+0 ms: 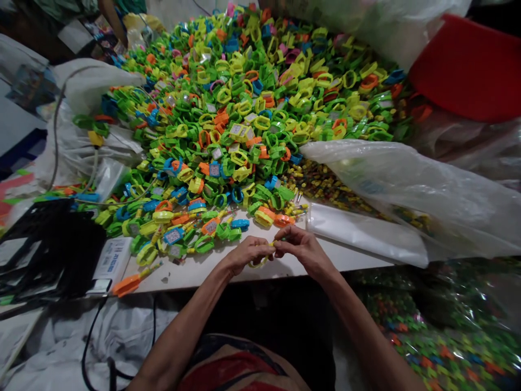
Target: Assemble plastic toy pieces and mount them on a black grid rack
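Yellow plastic band point(261, 264) pinched between left hand point(247, 253) and right hand point(304, 251) at near table point(195, 273) edge; judged light, bendy, slightly slick; best gripped at strap ends.

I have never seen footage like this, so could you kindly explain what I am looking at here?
There is no machine here: a person works with bare hands, and the single picture comes from a camera worn on the head, looking forward and down. The left hand and right hand pinch a small yellow strap between them at the near edge of a white table. Beyond them lies a heap of plastic straps in green, yellow, orange and blue. A clear plastic bag lies to the right.
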A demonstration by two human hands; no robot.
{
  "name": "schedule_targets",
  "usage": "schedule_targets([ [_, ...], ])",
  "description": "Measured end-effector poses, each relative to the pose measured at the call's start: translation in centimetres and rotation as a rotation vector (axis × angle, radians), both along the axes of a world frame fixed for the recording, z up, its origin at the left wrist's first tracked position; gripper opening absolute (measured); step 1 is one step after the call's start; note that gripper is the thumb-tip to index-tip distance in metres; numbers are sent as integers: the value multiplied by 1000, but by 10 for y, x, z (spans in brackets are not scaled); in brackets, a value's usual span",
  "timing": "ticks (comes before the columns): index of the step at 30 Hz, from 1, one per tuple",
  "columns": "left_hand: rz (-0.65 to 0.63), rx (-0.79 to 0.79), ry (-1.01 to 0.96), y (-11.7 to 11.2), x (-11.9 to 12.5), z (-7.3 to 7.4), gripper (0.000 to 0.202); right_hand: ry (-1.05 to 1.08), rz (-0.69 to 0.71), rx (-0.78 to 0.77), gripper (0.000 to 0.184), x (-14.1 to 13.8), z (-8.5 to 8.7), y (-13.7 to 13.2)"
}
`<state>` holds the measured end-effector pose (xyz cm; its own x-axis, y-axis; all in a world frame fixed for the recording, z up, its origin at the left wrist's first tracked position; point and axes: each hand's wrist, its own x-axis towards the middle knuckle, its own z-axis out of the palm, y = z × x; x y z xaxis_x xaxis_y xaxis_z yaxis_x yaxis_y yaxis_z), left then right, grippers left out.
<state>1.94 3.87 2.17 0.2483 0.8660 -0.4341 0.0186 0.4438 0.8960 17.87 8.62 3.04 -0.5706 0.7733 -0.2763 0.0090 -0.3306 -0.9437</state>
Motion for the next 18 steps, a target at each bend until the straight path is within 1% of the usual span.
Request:
schedule_targets([
  [2, -86, 49, 169, -1, -8, 5, 33, -42, -15, 31, 32, -3, -5, -4],
  [3, -129, 103, 306, -3, -15, 8, 32, -58, -35, 45, 33, -4, -8, -4],
  [4, -155, 172, 487, -4, -22, 12, 30, -69, -64, 60, 35, -5, -11, -4],
  [5, -156, 252, 698, -4, -31, 16, 28, -81, -103, 75, 37, -4, -15, -2],
  [6, -129, 335, 922, -5, -39, 20, 25, -98, -155, 97, 40, -2, -18, 2],
  [7, -70, 408, 1140, -4, -46, 23, 21, -124, -215, 124, 43, 1, -22, 8],
  [8, 1, 465, 1323, -1, -51, 25, 20, -161, -273, 155, 43, 5, -25, 16],
  [9, 54, 510, 1451, 3, -53, 26, 22, -209, -320, 186, 41, 9, -28, 25],
  [10, 66, 548, 1521, 9, -52, 24, 25, -258, -356, 218, 38, 13, -31, 34],
  [11, 36, 583, 1543, 16, -48, 21, 27, -305, -378, 252, 35, 16, -34, 44],
  [13, -84, 630, 1506, 33, -33, 8, 25, -386, -384, 326, 31, 20, -37, 60],
  [14, -123, 631, 1480, 42, -25, 1, 25, -420, -375, 367, 29, 21, -39, 66],
  [15, -117, 612, 1469, 51, -17, -7, 25, -448, -362, 409, 28, 21, -40, 71],
  [16, -80, 584, 1462, 58, -11, -14, 24, -469, -347, 449, 27, 22, -41, 74],
  [18, 37, 545, 1434, 67, -5, -23, 22, -486, -315, 506, 27, 25, -42, 77],
])
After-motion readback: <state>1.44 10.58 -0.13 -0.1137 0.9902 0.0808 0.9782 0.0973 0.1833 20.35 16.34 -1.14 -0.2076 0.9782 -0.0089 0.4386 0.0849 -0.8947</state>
